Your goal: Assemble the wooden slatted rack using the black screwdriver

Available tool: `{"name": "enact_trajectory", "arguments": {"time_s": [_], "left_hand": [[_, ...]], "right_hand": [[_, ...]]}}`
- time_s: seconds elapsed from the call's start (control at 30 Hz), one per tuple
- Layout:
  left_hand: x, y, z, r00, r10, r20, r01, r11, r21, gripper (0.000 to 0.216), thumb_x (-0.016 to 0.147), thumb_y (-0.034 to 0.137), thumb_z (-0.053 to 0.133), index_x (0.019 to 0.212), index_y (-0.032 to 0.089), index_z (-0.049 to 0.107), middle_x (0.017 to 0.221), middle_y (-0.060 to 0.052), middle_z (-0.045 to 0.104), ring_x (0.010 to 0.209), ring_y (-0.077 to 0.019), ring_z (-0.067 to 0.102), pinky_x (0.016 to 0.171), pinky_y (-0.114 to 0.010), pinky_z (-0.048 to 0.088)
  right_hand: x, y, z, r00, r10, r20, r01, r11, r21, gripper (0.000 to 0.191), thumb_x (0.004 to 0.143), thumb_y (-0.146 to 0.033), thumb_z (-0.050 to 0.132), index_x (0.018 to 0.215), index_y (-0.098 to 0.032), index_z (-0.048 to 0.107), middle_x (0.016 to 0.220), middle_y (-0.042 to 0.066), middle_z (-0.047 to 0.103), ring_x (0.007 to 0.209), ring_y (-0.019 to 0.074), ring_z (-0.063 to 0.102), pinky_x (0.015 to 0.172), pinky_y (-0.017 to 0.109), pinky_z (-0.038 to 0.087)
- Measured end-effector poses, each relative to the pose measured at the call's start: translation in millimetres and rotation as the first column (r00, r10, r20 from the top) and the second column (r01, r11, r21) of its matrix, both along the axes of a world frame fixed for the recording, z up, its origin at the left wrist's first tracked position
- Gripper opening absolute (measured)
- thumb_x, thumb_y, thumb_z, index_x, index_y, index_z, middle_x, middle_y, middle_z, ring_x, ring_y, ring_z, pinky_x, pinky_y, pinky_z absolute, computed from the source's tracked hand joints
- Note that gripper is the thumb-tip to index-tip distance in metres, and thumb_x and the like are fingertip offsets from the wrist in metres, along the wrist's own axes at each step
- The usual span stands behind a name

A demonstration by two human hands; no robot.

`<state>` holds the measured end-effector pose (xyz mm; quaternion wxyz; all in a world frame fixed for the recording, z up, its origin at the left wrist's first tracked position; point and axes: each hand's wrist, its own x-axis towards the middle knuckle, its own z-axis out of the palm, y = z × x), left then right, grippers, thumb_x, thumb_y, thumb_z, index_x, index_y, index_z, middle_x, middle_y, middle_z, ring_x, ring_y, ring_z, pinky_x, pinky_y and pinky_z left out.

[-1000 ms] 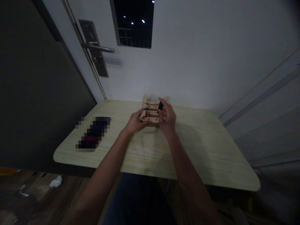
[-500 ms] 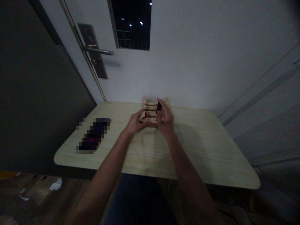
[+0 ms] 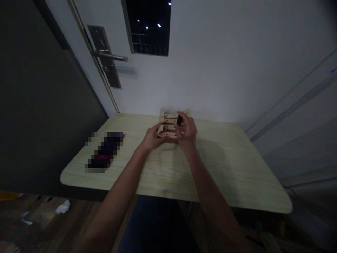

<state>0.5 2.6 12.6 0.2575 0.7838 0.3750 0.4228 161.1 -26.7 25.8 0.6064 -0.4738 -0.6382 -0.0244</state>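
A slatted light-wood rack (image 3: 170, 121) with raised, curved ends lies at the back of the table, close to the white door. My left hand (image 3: 152, 137) grips its near left corner, thumb along the front slat. Over the right part of the rack, my right hand (image 3: 187, 131) pinches a small black block-like object (image 3: 179, 120) between thumb and fingers. What exactly this object is cannot be made out. The right hand hides much of the rack's right end.
The pale wood-grain table (image 3: 163, 168) has rounded corners. A pixelated dark flat item (image 3: 105, 153) lies on its left side. Behind stands a white door (image 3: 210, 70) with a metal handle (image 3: 110, 56) and a dark window (image 3: 150, 28). White scraps (image 3: 63, 207) lie on the floor.
My right hand has turned slightly and shifted a little to the right, with the black object still pinched in it. My left hand and the rack stay in place.
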Motion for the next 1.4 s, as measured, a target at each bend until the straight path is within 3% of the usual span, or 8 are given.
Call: {"name": "enact_trajectory", "arguments": {"time_s": [0.13,0.23,0.4,0.53,0.77,0.97,1.13,1.4], "left_hand": [[0.6,-1.4,1.8,1.0,0.004,-0.009,-0.004,1.0,-0.001,0.033,0.067,0.034,0.072,0.09,0.015,0.058,0.084,-0.002,0.063,0.077,-0.0156,0.057,0.073,-0.027,0.046],[0.8,-1.9,2.5,1.0,0.012,-0.008,-0.012,1.0,-0.004,0.035,0.067,0.033,0.073,0.093,0.015,0.058,0.086,-0.002,0.064,0.079,-0.0162,0.058,0.074,-0.027,0.047],[1.1,-2.8,2.9,1.0,0.005,0.004,-0.005,1.0,-0.018,0.039,0.067,0.031,0.073,0.099,0.014,0.059,0.092,-0.004,0.066,0.083,-0.0172,0.061,0.076,-0.028,0.048],[1.9,-4.6,5.4,1.0,0.011,0.012,-0.011,1.0,-0.025,0.036,0.067,0.028,0.073,0.096,0.014,0.059,0.091,-0.004,0.066,0.084,-0.0174,0.06,0.077,-0.028,0.048],[1.1,-4.5,5.9,1.0,-0.001,-0.004,0.001,1.0,-0.006,0.028,0.067,0.03,0.072,0.087,0.015,0.058,0.083,-0.002,0.063,0.077,-0.0161,0.058,0.071,-0.026,0.046],[0.2,-4.4,3.9,1.0,0.004,-0.004,-0.004,1.0,-0.01,0.029,0.068,0.029,0.072,0.09,0.016,0.057,0.087,-0.002,0.064,0.078,-0.016,0.058,0.071,-0.026,0.045],[0.0,-4.2,3.9,1.0,-0.004,0.0,0.004,1.0,-0.003,0.03,0.068,0.032,0.072,0.089,0.015,0.057,0.085,-0.002,0.063,0.077,-0.0157,0.058,0.071,-0.026,0.045],[0.7,-1.9,0.8,1.0,0.01,0.0,-0.01,1.0,0.0,0.034,0.067,0.028,0.074,0.094,0.014,0.059,0.088,-0.004,0.065,0.08,-0.017,0.06,0.073,-0.027,0.046]], "right_hand": [[0.4,-2.1,-0.7,0.995,0.097,-0.024,-0.097,0.995,-0.008,0.04,0.09,-0.033,0.044,0.129,-0.029,0.047,0.115,0.007,0.058,0.099,0.0191,0.059,0.073,0.032,0.057],[1.0,-2.3,-0.9,0.992,0.129,0.003,-0.129,0.992,0.018,0.041,0.092,-0.028,0.037,0.132,-0.027,0.044,0.126,0.007,0.057,0.113,0.0199,0.056,0.085,0.036,0.055],[2.4,1.7,-2.0,0.995,0.094,0.029,-0.095,0.994,0.05,0.038,0.093,-0.032,0.036,0.13,-0.028,0.045,0.124,0.007,0.06,0.11,0.0205,0.059,0.092,0.04,0.052],[2.2,3.4,-3.2,0.997,0.079,-0.006,-0.079,0.996,0.043,0.038,0.092,-0.036,0.041,0.129,-0.03,0.046,0.122,0.006,0.059,0.099,0.0191,0.06,0.083,0.037,0.054],[0.0,0.9,0.0,1.0,-0.02,-0.009,0.02,1.0,0.006,0.036,0.086,-0.035,0.053,0.122,-0.03,0.053,0.099,0.005,0.056,0.079,0.0164,0.056,0.072,0.033,0.054],[-0.8,-0.9,-1.4,0.996,0.087,-0.031,-0.088,0.996,-0.019,0.041,0.087,-0.033,0.048,0.128,-0.026,0.046,0.117,0.009,0.056,0.096,0.0201,0.058,0.071,0.033,0.056],[-1.7,-3.8,-0.1,0.993,0.12,-0.002,-0.12,0.993,0.0,0.042,0.092,-0.032,0.037,0.133,-0.026,0.04,0.13,0.008,0.054,0.115,0.021,0.056,0.09,0.04,0.053],[-0.6,0.7,-3.4,0.996,0.094,-0.002,-0.094,0.995,0.022,0.04,0.093,-0.035,0.04,0.133,-0.032,0.042,0.127,0.005,0.056,0.104,0.0195,0.06,0.086,0.038,0.053]]}}
